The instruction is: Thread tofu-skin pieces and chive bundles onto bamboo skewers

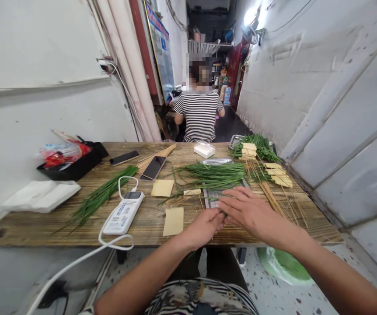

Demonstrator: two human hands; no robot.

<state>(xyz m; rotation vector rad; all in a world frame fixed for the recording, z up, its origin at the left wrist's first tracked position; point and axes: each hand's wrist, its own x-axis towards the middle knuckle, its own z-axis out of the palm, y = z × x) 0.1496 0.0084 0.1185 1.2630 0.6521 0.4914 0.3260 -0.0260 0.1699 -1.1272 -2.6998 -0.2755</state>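
My left hand is closed in a pinch near the table's front edge, with a little green of chives showing at its fingertips. My right hand reaches over from the right, fingers stretched out flat and close together, its underside hidden. Both hands meet above the near end of a metal tray. Across that tray lies a pile of long green chives. To the left are two yellow sheets, probably tofu skin: a near sheet and a farther sheet. A narrow yellow strip lies beside the tray.
Skewered yellow rolls with greens and bamboo sticks lie right. Leftward are more chives, a white power bank with cable, two phones and a black basket. A person sits beyond the table.
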